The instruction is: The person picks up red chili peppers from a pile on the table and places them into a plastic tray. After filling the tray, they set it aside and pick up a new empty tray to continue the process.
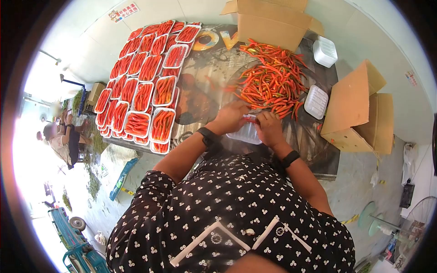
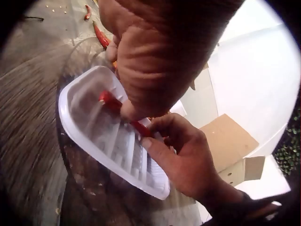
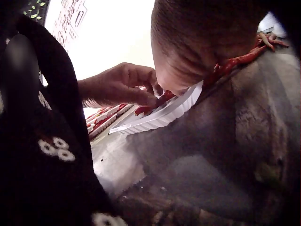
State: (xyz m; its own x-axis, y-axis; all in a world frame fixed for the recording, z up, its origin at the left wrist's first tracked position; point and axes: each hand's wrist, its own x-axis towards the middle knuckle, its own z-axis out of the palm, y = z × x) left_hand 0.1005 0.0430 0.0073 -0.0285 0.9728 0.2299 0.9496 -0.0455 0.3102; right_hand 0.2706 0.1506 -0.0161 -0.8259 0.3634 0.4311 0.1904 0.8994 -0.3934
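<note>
Both hands work over a white ribbed plastic tray (image 1: 246,135) at the table's near edge. In the left wrist view, a red chili pepper (image 2: 111,101) lies lengthwise above the tray's ribs. My left hand (image 1: 231,118) pinches it, thumb at its side. My right hand (image 1: 270,129) comes from the other side, thumb and fingers pinching red chili close beside the left thumb. From the right wrist view, the tray (image 3: 162,117) sits tilted under both hands, with red chili between the fingers. A heap of loose red chilies (image 1: 273,82) lies just beyond the hands.
Stacked trays filled with red chilies (image 1: 143,95) cover the table's left side. To the right are an empty white tray (image 1: 316,102), a stack of white trays (image 1: 324,52) and an open cardboard box (image 1: 350,109). Another cardboard box (image 1: 272,25) stands behind the heap.
</note>
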